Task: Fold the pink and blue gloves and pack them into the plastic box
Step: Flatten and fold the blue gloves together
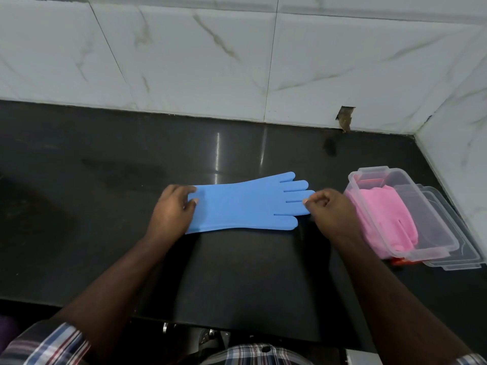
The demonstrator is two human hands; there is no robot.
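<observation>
A blue glove (245,204) lies flat on the black counter, cuff to the left and fingers pointing right. My left hand (172,210) rests on the cuff end, thumb and fingers pressing its edge. My right hand (328,212) pinches the fingertips of the blue glove. To the right stands a clear plastic box (432,219), and folded pink gloves (382,219) lie inside it along its left side.
A clear lid (463,256) lies under or beside the box on its right. White marble-tiled walls close the counter at the back and right. The counter's front edge (237,330) runs just below my forearms.
</observation>
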